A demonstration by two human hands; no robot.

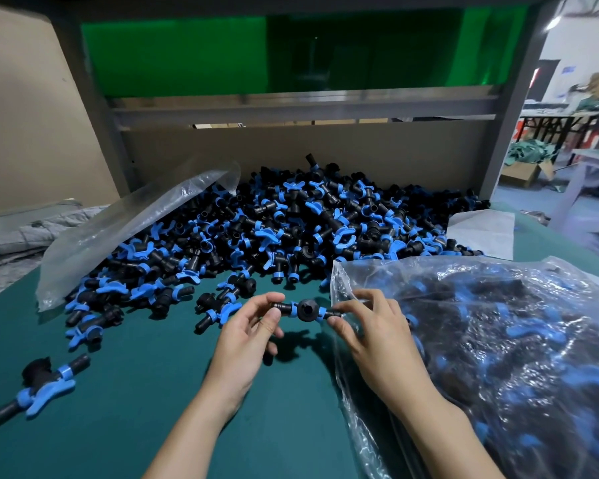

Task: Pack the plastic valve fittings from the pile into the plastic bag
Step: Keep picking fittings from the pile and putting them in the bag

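Pinched end to end between the left hand (248, 331) and right hand (367, 335), the valve fitting (305, 310) could slip and miss the plastic bag (498, 340) mouth just beside the right hand

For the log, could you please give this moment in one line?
left hand and right hand: pinch valve fitting by its ends; plastic bag: right, holds fittings; pile: behind

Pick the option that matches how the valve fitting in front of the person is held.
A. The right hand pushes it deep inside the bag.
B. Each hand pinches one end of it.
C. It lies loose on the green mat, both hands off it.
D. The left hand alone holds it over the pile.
B: the left hand pinches one stub of the valve fitting and the right hand the other, above the green mat, just outside the plastic bag.
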